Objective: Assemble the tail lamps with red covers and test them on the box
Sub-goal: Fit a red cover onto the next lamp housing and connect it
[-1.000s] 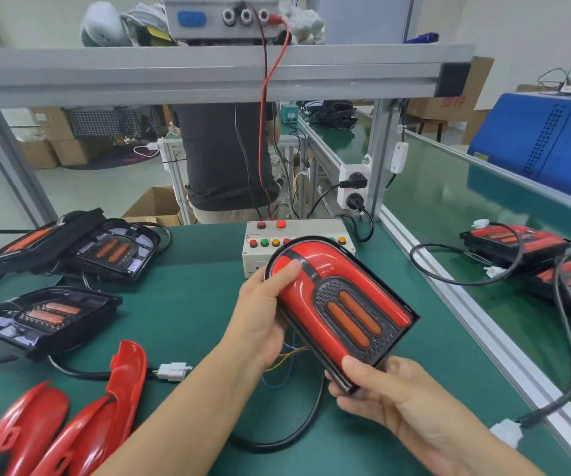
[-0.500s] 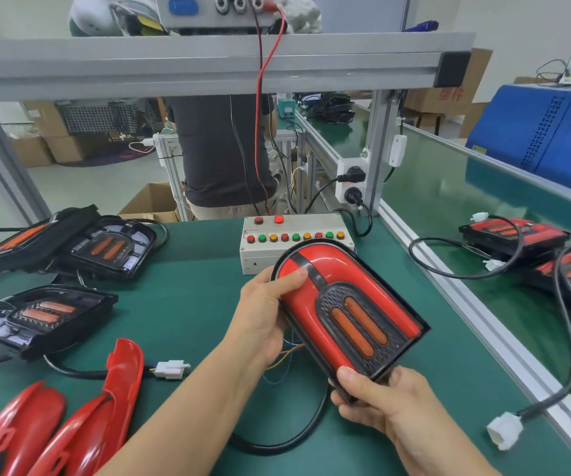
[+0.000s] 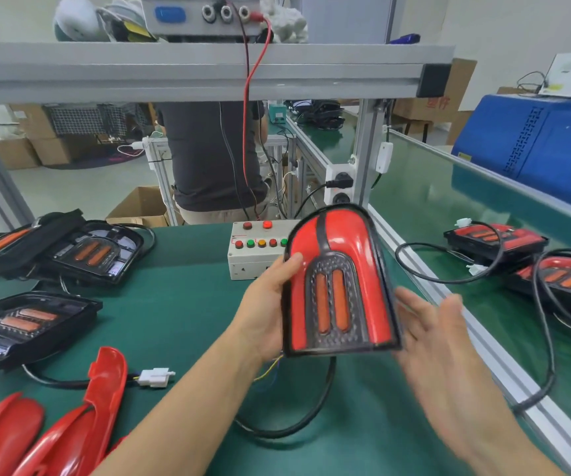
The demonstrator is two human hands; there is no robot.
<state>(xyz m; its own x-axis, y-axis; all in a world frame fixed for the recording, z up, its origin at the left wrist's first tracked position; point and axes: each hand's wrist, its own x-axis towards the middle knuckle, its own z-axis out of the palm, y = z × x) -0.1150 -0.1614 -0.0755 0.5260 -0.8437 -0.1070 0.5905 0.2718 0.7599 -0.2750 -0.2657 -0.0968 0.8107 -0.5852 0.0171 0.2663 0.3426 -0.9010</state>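
Item: tail lamp [image 3: 337, 286], red cover on, upright above the counter [image 3: 181, 324] centre. My left hand [image 3: 267, 304] grips its 9 o'clock edge; right hand [image 3: 442, 341], fingers spread, blurred, at 3 o'clock. Test box [image 3: 253, 254] at 11 o'clock.

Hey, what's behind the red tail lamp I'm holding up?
Behind the tail lamp, held by the left hand, stands the test box. Its left side shows two rows of buttons; its right part is covered by the lamp, so any buttons there cannot be seen.
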